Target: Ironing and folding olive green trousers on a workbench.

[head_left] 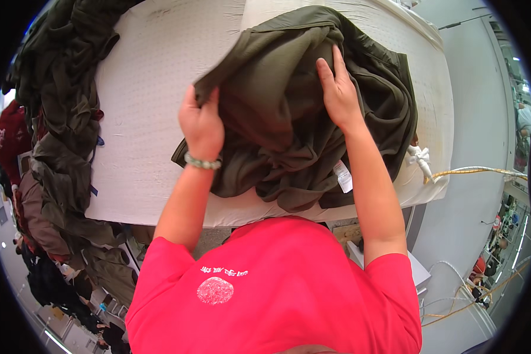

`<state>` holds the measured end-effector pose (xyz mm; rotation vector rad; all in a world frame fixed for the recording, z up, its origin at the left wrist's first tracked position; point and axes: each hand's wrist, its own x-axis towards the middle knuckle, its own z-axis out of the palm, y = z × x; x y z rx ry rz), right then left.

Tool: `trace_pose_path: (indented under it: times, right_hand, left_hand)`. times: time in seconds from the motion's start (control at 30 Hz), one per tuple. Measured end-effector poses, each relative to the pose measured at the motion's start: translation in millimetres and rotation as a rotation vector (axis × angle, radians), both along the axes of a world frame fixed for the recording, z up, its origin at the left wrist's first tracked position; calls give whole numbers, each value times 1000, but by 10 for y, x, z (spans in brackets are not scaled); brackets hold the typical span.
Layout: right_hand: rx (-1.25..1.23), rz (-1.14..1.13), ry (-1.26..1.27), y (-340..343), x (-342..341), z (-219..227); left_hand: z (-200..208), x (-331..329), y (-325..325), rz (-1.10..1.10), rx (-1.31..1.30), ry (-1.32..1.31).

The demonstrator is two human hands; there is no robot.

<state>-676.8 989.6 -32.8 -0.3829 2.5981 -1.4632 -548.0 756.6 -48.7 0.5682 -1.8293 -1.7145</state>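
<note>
A dark olive-green garment [265, 100] of soft cloth lies bunched on the white padded table [147, 100], with a white label [343, 177] showing near its lower edge. My left hand [202, 123], a beaded bracelet at its wrist, pinches the garment's left edge and holds it raised off the table. On the right part of the cloth rests my right hand [340, 94], fingers stretched out and thumb apart, not gripping. Folds hide the garment's full shape, so I cannot tell its kind.
More olive garments [65, 106] hang in a heap along the table's left side. By the right edge lies a white cloth-wrapped object [419, 158], joined to a yellow and white hose [478, 170]. Beyond the table's right side stands a pale grey surface [475, 106].
</note>
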Motion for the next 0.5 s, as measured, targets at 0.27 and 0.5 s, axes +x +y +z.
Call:
trace_pose_path:
  times: [0.27,0.5]
  right_hand:
    - [-212,61,4,-159,-739,-355]
    - [-147,-62,141,232,197,148]
  left_hand:
    - [-238,-1352,-1325,88,-556,-601]
    - [194,-579,-58,29,-512,60]
